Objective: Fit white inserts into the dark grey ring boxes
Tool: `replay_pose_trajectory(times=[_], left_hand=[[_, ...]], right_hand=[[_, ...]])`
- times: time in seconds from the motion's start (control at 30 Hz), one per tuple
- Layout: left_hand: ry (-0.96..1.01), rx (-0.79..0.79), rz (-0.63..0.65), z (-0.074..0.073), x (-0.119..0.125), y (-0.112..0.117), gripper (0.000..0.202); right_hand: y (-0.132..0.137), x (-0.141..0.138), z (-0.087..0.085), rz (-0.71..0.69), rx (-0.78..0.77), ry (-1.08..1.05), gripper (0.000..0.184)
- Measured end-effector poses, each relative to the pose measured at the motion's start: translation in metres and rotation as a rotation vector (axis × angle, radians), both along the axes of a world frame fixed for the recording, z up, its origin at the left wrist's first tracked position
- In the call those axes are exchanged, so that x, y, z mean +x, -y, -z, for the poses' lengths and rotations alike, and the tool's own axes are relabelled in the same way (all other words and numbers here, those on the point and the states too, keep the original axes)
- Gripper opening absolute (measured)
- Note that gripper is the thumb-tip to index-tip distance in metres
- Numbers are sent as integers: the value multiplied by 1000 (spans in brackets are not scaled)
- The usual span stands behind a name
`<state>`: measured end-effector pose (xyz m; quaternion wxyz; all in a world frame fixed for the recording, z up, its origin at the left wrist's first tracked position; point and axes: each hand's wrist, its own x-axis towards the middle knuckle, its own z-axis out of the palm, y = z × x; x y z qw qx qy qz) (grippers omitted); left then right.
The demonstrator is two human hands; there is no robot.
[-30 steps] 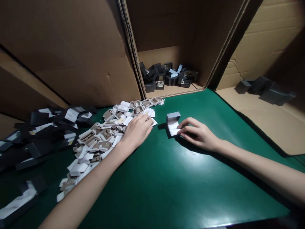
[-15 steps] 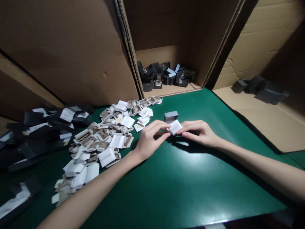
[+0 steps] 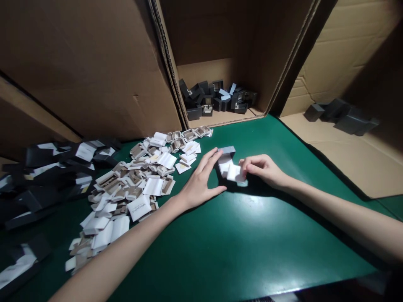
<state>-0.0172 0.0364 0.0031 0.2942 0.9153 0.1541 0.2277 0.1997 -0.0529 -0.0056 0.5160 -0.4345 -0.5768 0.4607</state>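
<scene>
A small grey hinged box (image 3: pixel 226 159) stands open on the green table (image 3: pixel 239 243), lid upright at the back. My left hand (image 3: pixel 201 181) is beside it on the left, fingers stretched out and touching the box's left side. My right hand (image 3: pixel 262 169) is on the right, fingers pinched on a white card insert (image 3: pixel 234 173) that lies over the box's open base. A heap of white and beige card inserts (image 3: pixel 138 184) spreads left of my left hand.
Dark flat boxes (image 3: pixel 53 172) pile up at the far left. An open cardboard carton (image 3: pixel 220 63) at the back holds several small dark boxes (image 3: pixel 217 100). More grey boxes (image 3: pixel 343 116) lie on cardboard (image 3: pixel 352 155) at the right.
My left hand left the insert heap, brought a white insert to the box, then let go and opened beside the box. My right hand now pinches the insert over the box.
</scene>
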Motion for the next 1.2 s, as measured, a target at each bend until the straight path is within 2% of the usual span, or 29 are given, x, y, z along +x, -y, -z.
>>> replay_pose_trajectory(times=[0.1,0.23,0.3,0.37,0.43,0.53,0.6,0.87,1.2], left_hand=[[-7,-4,25,0,-1,0,80],[8,-16,53,1,-1,0,75],[14,-24,43,1,0,-1,72],[12,-40,21,1,0,-1,70],[2,-71,1,0,0,-1,72],[-3,-133,-28,-1,-1,-2,76],[-16,-157,-27,-3,-1,-2,78],[-123,-87,31,-8,-1,1,80],[-133,-84,43,-6,-1,0,80]], right_hand=[[2,-3,0,-105,-17,-58,40],[5,-8,-3,-237,-57,-66,32],[6,-9,-3,-252,-54,-78,27],[6,-8,-1,-211,-23,-90,23],[6,-8,2,-108,56,-83,24],[7,-9,4,68,199,-2,26],[8,-11,2,123,236,89,23],[10,-17,-4,135,380,388,17],[11,-17,-2,218,477,484,15]])
